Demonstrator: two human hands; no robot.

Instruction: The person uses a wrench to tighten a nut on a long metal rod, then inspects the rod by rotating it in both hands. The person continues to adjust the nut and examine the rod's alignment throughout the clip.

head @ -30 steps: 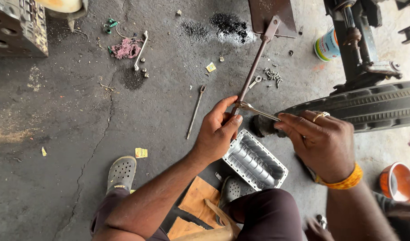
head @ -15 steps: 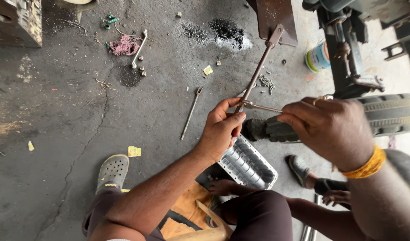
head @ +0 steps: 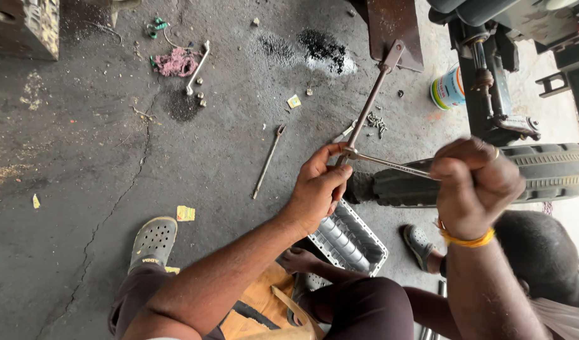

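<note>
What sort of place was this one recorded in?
Probably a vehicle repair workshop, worked at floor level: a stained, cracked concrete floor strewn with loose bolts and a wrench, a tyre, and a metal engine cover lying by the person's feet.

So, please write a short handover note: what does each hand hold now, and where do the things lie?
Left hand: pinches the near end of the thin metal wrench.
Right hand: fist shut on its other end.
The wrench is held in the air, crossing a long rusty rod.
Below: ribbed metal tray on the concrete floor, tyre at right.
Done or left: cannot tell.
</note>
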